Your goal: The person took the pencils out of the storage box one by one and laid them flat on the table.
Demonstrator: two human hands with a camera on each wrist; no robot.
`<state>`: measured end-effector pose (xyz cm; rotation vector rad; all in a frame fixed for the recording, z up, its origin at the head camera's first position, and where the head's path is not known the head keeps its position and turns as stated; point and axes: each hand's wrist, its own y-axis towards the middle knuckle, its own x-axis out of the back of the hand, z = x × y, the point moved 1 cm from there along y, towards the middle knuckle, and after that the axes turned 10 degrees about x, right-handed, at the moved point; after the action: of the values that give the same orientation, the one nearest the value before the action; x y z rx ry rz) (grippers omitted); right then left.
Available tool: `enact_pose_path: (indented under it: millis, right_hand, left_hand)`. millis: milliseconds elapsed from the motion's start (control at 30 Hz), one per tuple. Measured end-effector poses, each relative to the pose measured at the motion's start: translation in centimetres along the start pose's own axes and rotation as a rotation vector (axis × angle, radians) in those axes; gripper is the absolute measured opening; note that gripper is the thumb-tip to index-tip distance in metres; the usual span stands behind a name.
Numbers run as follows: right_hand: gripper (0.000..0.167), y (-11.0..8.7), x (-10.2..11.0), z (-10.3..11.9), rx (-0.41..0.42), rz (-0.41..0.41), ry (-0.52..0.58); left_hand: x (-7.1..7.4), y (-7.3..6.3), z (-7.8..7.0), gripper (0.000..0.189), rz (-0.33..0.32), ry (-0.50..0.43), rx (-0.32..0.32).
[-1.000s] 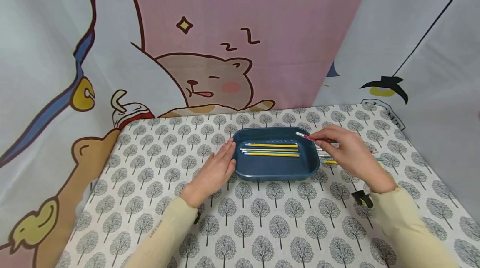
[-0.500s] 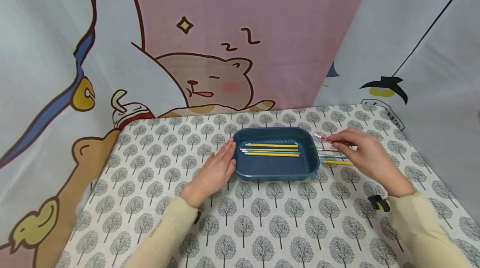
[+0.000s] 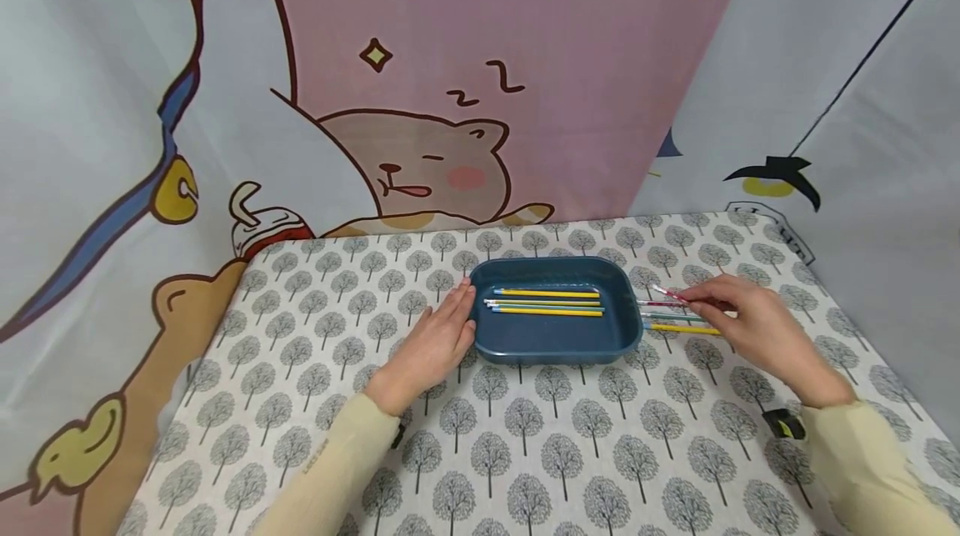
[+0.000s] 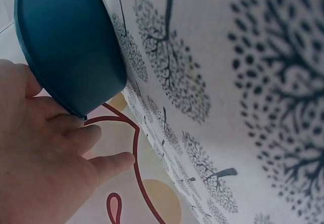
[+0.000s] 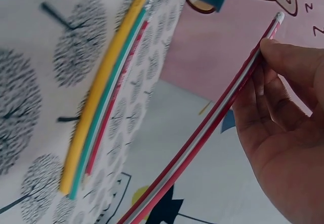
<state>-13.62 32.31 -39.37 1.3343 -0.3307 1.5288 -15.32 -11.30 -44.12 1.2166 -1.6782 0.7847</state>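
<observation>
My right hand [image 3: 757, 336] pinches a red-and-white striped pencil [image 5: 202, 117] near its white eraser end. The pencil is held in the air to the right of a dark blue rectangular tray [image 3: 555, 342]. Flat against the tray's left side rests my left hand [image 3: 423, 344], fingers extended at the rim. Several pencils lie side by side inside the tray, among them a yellow pencil [image 3: 547, 312] at the front. Under my right hand, on the cloth, are a yellow pencil [image 5: 103, 87], a teal pencil [image 5: 108, 102] and a red pencil [image 5: 116, 98].
A white cloth printed with dark trees [image 3: 525, 469] covers the table. Behind it hangs a pink and white curtain [image 3: 600, 86] with cartoon animals, which also runs along both sides.
My right hand has moved from over the tray's right rim to the right and nearer the cloth, still pinching the striped pencil. The left hand stays against the tray.
</observation>
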Motion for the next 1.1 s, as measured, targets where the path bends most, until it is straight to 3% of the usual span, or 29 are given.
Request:
enact_pose_path:
  millis: [400,1100]
  right_hand:
    - [0.027,-1.6,-0.7,-2.2,-0.068,0.058,0.018]
    - [0.028,-2.1,-3.0,-3.5,0.010,0.117,0.027]
  left_hand:
    - [-0.2,0.1,-0.2,0.058,-0.001,0.002,0.002]
    - [0.2,-0.1,-0.2,0.058,0.018,-0.011,0.016]
